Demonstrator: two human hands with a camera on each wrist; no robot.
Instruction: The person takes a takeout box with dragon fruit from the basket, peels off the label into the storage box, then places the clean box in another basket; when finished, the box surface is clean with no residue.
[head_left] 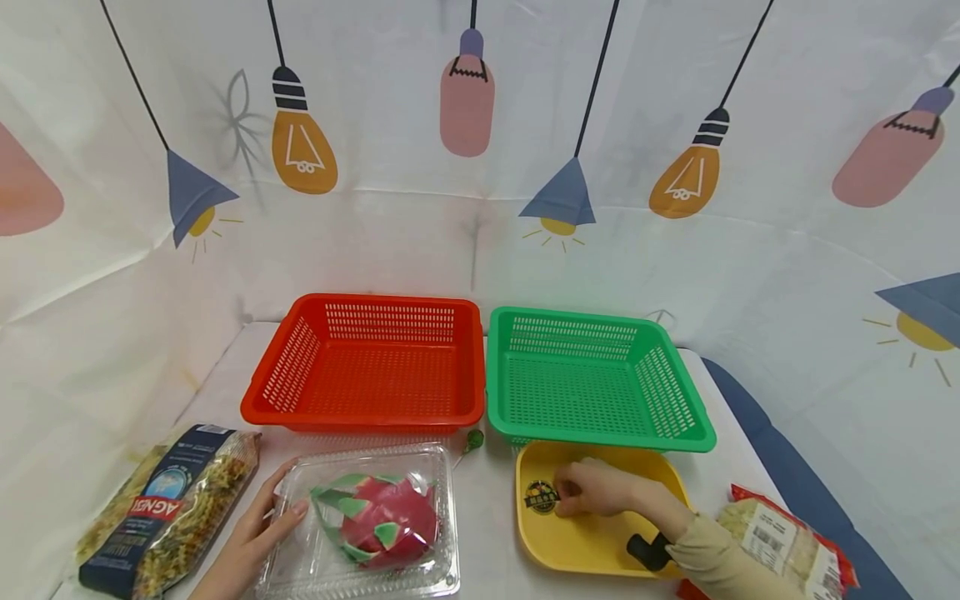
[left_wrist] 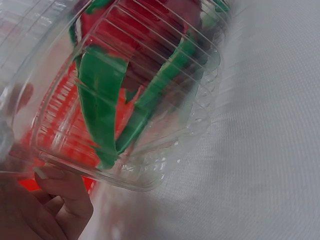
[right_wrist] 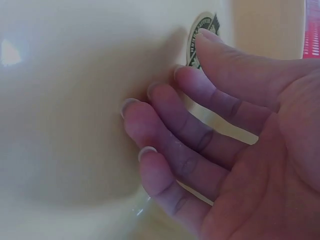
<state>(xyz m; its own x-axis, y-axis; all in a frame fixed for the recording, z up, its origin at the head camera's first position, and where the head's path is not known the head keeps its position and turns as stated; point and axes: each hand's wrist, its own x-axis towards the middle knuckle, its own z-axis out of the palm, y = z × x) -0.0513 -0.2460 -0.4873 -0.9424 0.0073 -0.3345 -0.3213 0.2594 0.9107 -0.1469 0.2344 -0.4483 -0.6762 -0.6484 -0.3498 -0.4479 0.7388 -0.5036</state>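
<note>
In the head view my left hand grips the left edge of a clear plastic clamshell box, its thumb over the lid. A pink dragon fruit with green leafy scales lies inside; the left wrist view shows the box close up. My right hand reaches down into a yellow tray. Its thumb and index finger pinch the edge of a round dark label with yellow print. In the right wrist view the other fingers bend loosely near the pale tray surface.
A red basket and a green basket stand side by side behind. Between box and tray lies a green lollipop. A pasta bag lies at left; a red-edged packet is partly under my right forearm.
</note>
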